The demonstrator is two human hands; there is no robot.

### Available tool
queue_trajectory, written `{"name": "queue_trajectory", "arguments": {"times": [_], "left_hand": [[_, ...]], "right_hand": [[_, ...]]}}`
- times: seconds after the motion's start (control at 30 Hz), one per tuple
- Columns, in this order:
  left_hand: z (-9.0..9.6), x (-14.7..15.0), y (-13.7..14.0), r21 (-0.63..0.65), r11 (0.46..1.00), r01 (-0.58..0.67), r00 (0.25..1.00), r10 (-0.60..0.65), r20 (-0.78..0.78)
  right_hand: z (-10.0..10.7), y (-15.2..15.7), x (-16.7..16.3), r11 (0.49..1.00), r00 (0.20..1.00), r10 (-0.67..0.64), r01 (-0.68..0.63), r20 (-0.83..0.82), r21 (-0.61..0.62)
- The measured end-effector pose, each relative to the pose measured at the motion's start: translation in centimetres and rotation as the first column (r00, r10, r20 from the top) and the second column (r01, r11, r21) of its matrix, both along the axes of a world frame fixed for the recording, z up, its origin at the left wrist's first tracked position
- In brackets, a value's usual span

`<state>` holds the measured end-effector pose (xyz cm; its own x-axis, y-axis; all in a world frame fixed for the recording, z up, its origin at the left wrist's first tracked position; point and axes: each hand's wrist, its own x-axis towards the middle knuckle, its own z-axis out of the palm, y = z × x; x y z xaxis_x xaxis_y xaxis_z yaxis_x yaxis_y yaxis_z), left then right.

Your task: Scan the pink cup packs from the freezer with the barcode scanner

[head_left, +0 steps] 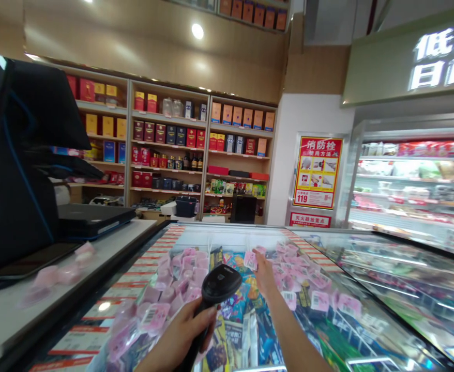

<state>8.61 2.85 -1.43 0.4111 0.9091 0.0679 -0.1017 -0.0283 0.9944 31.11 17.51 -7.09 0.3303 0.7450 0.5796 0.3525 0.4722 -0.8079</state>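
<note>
My left hand (190, 330) is wrapped round the handle of a black handheld barcode scanner (222, 284), its head pointing forward over the freezer. Stretched out ahead, my right hand (265, 271) pinches a small pink cup (251, 260) with a white barcode label facing me. Many similar pink cups lie on the glass top in two groups. One group (180, 279) spreads left of the scanner, the other (300, 276) to the right of my right forearm. Several of these cups show barcode labels.
Below the cups is a glass-topped freezer (227, 232) with colourful packets inside. On the left counter (2, 325) stand a black checkout terminal (17, 155) and a few more pink cups (62, 274). Shelves of boxes (168, 134) line the back; a lit fridge (413, 186) stands right.
</note>
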Motion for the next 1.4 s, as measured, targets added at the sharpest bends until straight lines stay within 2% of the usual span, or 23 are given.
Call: {"name": "queue_trajectory", "arguments": {"times": [0.07,0.13,0.2,0.27,0.37,0.47,0.57,0.73,0.87,1.0,1.07,1.13,1.2,1.3,1.4], "left_hand": [[0.3,-0.3,0.1,-0.017,0.997,-0.069,0.998,0.069,0.007],[0.4,-0.8,0.3,-0.037,0.986,-0.161,0.986,0.162,0.027],[0.3,-1.3,0.7,-0.062,0.973,-0.224,0.972,0.227,0.056],[0.3,-1.7,0.9,-0.082,0.965,-0.249,0.963,0.256,0.083],[0.3,-2.1,1.1,-0.111,0.961,-0.253,0.959,0.264,0.103],[0.4,-2.2,0.9,-0.111,0.961,-0.255,0.956,0.267,0.122],[0.4,-2.2,0.7,-0.106,0.959,-0.262,0.956,0.273,0.107],[0.0,-3.5,0.7,-0.072,0.959,-0.274,0.961,0.277,0.026],[-0.3,-4.8,0.4,-0.056,0.962,-0.267,0.963,0.266,-0.031],[-0.1,-5.6,-0.4,-0.113,0.937,-0.33,0.941,0.336,0.041],[-0.1,-5.9,-0.7,-0.137,0.934,-0.33,0.937,0.342,0.074],[-0.2,-6.0,-0.7,-0.143,0.938,-0.315,0.94,0.329,0.088],[-0.3,-6.2,-0.7,-0.128,0.948,-0.291,0.949,0.303,0.088],[-0.5,-6.2,-0.6,-0.089,0.961,-0.261,0.96,0.269,0.084],[-0.6,-6.1,-0.5,-0.076,0.962,-0.262,0.96,0.268,0.083]], "right_hand": [[0.1,-0.1,-0.3,0.995,0.988,-0.09,0.093,0.125,-0.025],[0.0,-0.5,-0.7,0.979,0.92,-0.179,0.201,0.349,-0.028],[-0.4,-0.9,-1.2,0.95,0.756,-0.24,0.311,0.609,-0.012],[-0.8,-1.4,-1.3,0.93,0.593,-0.231,0.367,0.771,-0.004],[-1.1,-1.8,-0.6,0.914,0.447,-0.169,0.404,0.879,-0.029],[-1.1,-1.9,0.6,0.928,0.37,-0.094,0.369,0.924,-0.053],[-0.8,-1.9,1.8,0.944,0.322,-0.076,0.327,0.944,-0.036],[-0.3,-1.7,3.1,0.92,0.306,-0.101,0.392,0.947,-0.029],[-0.2,-1.1,4.5,0.879,0.303,-0.106,0.475,0.947,-0.054],[-0.1,-1.1,5.1,0.839,0.297,-0.122,0.54,0.947,-0.061],[0.1,-1.6,4.1,0.844,0.311,-0.169,0.536,0.935,-0.026],[0.4,-2.6,2.2,0.877,0.357,-0.223,0.48,0.907,0.027],[0.6,-3.9,-0.2,0.928,0.45,-0.192,0.373,0.872,0.012],[0.7,-5.8,-3.4,0.982,0.604,0.022,0.137,0.797,-0.131],[0.8,-7.5,-5.8,0.962,0.612,0.254,-0.08,0.749,-0.262]]}}
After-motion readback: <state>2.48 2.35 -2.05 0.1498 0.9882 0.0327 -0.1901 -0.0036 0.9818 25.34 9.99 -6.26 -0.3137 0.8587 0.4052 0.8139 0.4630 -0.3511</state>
